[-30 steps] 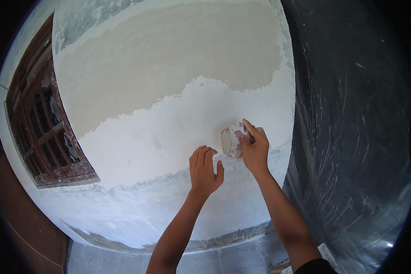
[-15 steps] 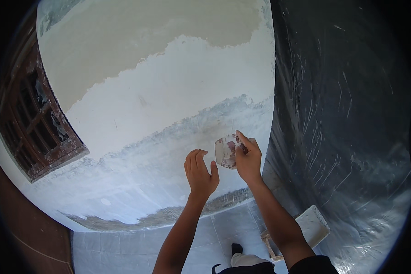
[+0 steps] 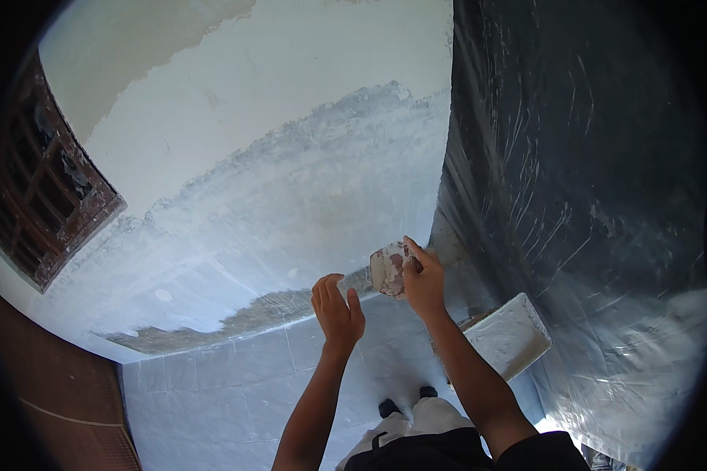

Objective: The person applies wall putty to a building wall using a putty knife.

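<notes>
Clamped on the handle of a scraper [image 3: 389,273] with the right hand [image 3: 426,289], blade pointing left and smeared pale and reddish brown. Held apart at thumb and fingers with the left hand [image 3: 338,314], just left of the blade across a small gap. Raised in front of the bottom edge of the far wall [image 3: 314,188]; cannot tell whether touching. Bounded on the left by a brown window [image 3: 51,180] and, nearer, a brown panel [image 3: 47,377]; on the right by a dark, wrinkled plastic sheet [image 3: 597,251]. Widest to the left, over the grey floor [image 3: 236,392], from 2 dark shoes [image 3: 388,408] to the panel; tighter on the right, with a pale tray [image 3: 511,337] between right forearm [image 3: 479,377] and sheet.

Hidden in part: handle by the right fingers, tray by the forearm. Cut off at the near edge: both forearms, pale trousers [image 3: 444,416], black sleeve [image 3: 546,452]. Cropped by the dark round rim: window and sheet. Hard to make out: clutter [image 3: 605,461] in the near right corner.
</notes>
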`<action>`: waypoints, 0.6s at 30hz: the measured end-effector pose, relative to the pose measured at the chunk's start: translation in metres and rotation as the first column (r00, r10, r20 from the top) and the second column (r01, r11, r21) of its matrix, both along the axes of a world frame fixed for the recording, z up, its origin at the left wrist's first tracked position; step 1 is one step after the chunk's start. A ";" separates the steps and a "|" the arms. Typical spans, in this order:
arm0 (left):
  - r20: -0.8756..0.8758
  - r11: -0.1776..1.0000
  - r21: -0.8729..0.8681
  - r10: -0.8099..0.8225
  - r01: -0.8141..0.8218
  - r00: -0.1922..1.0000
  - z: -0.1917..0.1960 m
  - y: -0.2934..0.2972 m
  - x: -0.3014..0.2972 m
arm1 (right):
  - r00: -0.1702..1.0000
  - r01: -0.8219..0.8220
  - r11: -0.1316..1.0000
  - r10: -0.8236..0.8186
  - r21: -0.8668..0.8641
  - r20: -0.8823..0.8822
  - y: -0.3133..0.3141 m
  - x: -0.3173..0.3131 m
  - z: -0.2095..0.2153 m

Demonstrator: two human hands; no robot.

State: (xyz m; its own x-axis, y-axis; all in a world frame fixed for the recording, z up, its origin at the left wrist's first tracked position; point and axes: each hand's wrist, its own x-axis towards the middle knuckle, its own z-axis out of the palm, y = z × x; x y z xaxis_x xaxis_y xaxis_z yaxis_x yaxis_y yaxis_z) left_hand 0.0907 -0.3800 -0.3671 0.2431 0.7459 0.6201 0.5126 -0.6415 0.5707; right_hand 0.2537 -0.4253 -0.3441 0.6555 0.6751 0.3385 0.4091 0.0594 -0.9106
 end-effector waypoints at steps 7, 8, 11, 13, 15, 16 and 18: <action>-0.039 0.990 -0.140 -0.013 0.007 0.999 -0.055 -0.060 0.028 | 0.999 0.018 0.987 -0.022 -0.163 -0.024 -0.057 0.030 -0.057; -0.044 0.986 -0.165 -0.017 0.010 0.999 -0.061 -0.067 0.035 | 1.000 0.016 0.983 -0.018 -0.181 -0.009 -0.064 0.037 -0.065; -0.075 0.973 -0.231 -0.019 0.001 0.997 -0.090 -0.091 0.053 | 1.000 0.000 0.964 -0.006 -0.264 -0.023 -0.089 0.056 -0.090; -0.100 0.962 -0.274 -0.024 -0.004 0.995 -0.106 -0.111 0.067 | 0.999 -0.009 0.944 -0.008 -0.331 -0.051 -0.108 0.072 -0.108; -0.119 0.941 -0.338 -0.034 -0.008 0.992 -0.119 -0.130 0.084 | 1.000 -0.001 0.953 -0.005 -0.302 -0.019 -0.126 0.093 -0.129; -0.131 0.932 -0.362 -0.040 -0.010 0.991 -0.128 -0.142 0.093 | 0.999 -0.002 0.946 -0.009 -0.325 -0.032 -0.138 0.104 -0.138; -0.150 0.914 -0.406 -0.063 -0.003 0.987 -0.149 -0.163 0.106 | 0.998 -0.014 0.924 -0.009 -0.383 -0.057 -0.160 0.122 -0.156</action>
State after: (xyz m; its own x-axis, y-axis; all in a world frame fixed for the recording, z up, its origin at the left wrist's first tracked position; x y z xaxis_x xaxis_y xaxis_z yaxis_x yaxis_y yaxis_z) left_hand 0.1969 -0.5428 -0.5165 0.3385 0.9149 0.2199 0.6009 -0.3900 0.6977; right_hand 0.3758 -0.5855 -0.5004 0.6641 0.7474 0.0159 0.3563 -0.2978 -0.8856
